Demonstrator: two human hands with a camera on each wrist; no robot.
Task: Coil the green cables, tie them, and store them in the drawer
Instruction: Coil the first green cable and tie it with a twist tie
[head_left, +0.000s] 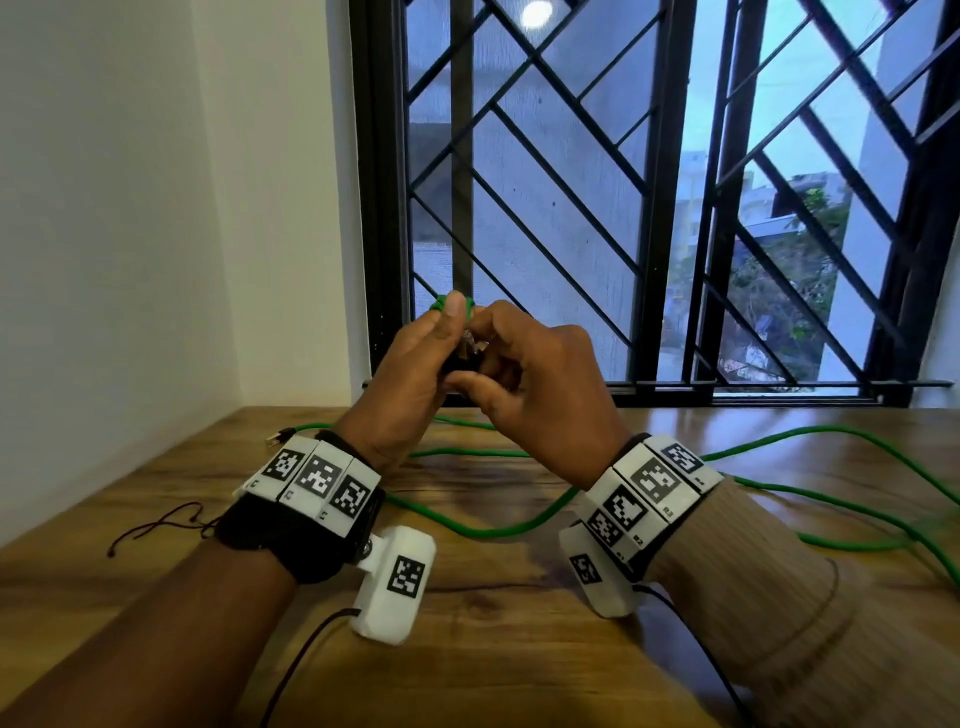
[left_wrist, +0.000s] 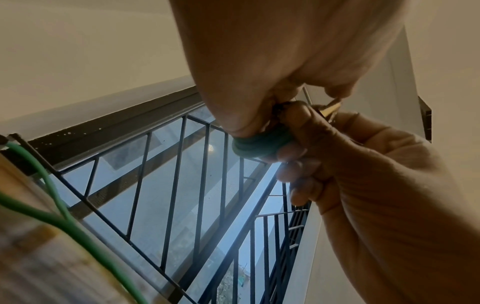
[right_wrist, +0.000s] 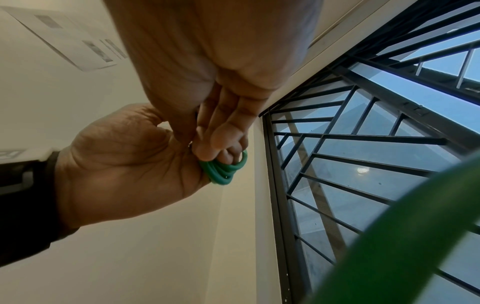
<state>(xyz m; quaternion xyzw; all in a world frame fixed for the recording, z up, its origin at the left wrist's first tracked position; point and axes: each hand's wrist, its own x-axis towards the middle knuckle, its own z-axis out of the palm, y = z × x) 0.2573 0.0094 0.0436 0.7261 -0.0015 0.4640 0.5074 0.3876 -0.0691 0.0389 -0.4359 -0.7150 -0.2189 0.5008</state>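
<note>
Both hands are raised above the wooden table (head_left: 519, 649), holding a small tight coil of green cable (head_left: 440, 302) between them. My left hand (head_left: 452, 332) grips the coil (left_wrist: 259, 144), thumb on top. My right hand (head_left: 493, 358) has its fingers curled against the same coil (right_wrist: 223, 170) from the other side. A small clear plug (head_left: 470, 343) shows between the hands. The rest of the green cable (head_left: 493, 527) lies in loose loops across the table, with a plug end (head_left: 275, 436) at the far left. No drawer shows in any view.
A window with a black metal grille (head_left: 649, 208) stands just behind the table. A white wall (head_left: 130, 234) closes the left side. A dark thin string (head_left: 156, 525) lies on the table near my left wrist. More cable loops (head_left: 857, 519) lie at the right.
</note>
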